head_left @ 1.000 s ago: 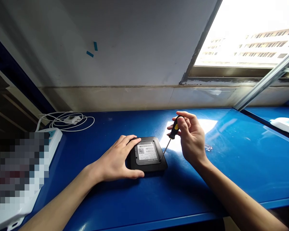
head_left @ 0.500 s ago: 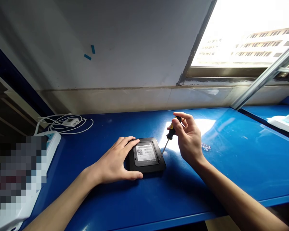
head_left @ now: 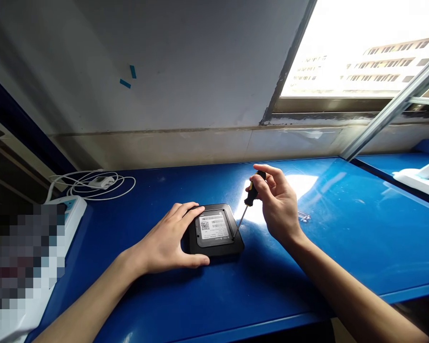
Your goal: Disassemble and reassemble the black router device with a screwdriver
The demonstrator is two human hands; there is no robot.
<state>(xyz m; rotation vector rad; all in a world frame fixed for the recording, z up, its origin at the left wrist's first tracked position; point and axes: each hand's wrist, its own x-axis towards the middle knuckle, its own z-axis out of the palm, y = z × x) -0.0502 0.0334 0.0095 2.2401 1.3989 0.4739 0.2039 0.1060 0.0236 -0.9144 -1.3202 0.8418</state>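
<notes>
A flat black square device (head_left: 219, 248) with a white printed label lies on the blue table. My left hand (head_left: 169, 238) grips its left side, fingers over the top edge and thumb along the near edge. In my right hand (head_left: 277, 200) is a screwdriver (head_left: 250, 194) with a black and yellow handle, held between thumb and fingers. Its shaft slants down to the left, and the tip meets the device near the lower right corner of the label recess. Some small metal pieces (head_left: 303, 216), probably screws, lie just right of my right wrist.
On the blue table (head_left: 361, 228), a coiled white cable with a plug (head_left: 102, 182) lies at the back left. A white device (head_left: 75, 214), partly pixelated, stands at the left edge. Another white object (head_left: 423, 178) is at far right, beyond a metal post (head_left: 382, 112).
The whole view has shifted slightly, moving the scene a little to the left. Both hands keep their hold, and the screwdriver handle is turned slightly, its tip at the same corner.
</notes>
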